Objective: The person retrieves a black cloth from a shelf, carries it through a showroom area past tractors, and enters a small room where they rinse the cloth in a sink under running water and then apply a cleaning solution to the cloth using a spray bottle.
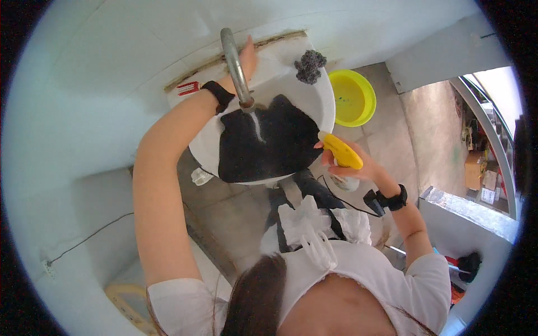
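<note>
My left hand (249,60) reaches behind the curved metal faucet (234,64) at the back of the white sink (204,147). Its fingers look stretched out, though the faucet and the wrist partly hide them. A thin stream of water falls from the spout onto a black cloth (269,147) spread across the basin. Over at the sink's right edge, my right hand (364,159) is closed around a spray bottle (343,152) with a yellow trigger head. Its nozzle points left, toward the cloth, and its pale body shows below my fingers.
A grey scouring pad (310,66) lies on the sink's back right rim, and a red-and-white item (188,88) on the back left. A yellow-green basin (353,98) stands on the floor to the right. The wall (112,101) closes in at left; a low ledge (471,215) stands right.
</note>
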`<state>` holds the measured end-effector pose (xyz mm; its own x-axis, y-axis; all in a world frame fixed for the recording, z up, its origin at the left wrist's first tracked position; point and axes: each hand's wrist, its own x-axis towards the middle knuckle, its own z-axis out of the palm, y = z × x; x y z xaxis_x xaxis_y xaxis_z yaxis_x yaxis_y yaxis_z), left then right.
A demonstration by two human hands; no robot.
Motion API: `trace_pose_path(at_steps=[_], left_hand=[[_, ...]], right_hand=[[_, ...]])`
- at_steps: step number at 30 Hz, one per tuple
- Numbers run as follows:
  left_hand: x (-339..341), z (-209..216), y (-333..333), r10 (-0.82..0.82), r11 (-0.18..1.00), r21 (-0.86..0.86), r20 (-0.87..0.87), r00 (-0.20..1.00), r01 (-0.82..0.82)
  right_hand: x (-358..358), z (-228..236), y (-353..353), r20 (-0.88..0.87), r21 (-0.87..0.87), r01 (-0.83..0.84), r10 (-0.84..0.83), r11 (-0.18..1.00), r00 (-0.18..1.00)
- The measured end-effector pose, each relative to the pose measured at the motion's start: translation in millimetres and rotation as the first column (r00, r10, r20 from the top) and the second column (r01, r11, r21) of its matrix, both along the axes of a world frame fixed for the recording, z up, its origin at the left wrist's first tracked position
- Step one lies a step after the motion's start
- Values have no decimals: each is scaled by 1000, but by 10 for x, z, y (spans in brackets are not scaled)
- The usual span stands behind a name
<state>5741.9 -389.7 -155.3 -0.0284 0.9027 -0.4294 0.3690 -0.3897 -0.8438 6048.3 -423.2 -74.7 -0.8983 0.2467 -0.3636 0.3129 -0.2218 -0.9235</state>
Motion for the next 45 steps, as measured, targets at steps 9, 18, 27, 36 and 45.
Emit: trace_pose_path(at_steps=[9,18,27,36,45], left_hand=[[-394,-230,-36,-245,879,452,155,957,151],[-31,-160,-1596,-97,848,-27,974,-204,-530],[2054,236,-2276,-106,668,-590,529,-842,-455],[2774,453,-1919,-215,614,-766,68,-974,-189],[2750,458,-1981,-257,597,-738,195,-946,-314]], right_hand=[[3,-81,-69,-63,149,77,-68,986,996],[-523,-302,48,57,62,66,-70,996,996],[-405,-70,-40,261,-210,-2,58,978,964],[-472,76,-87,420,-243,-120,216,963,882],[-621,111,-230,495,-189,-148,224,971,839]])
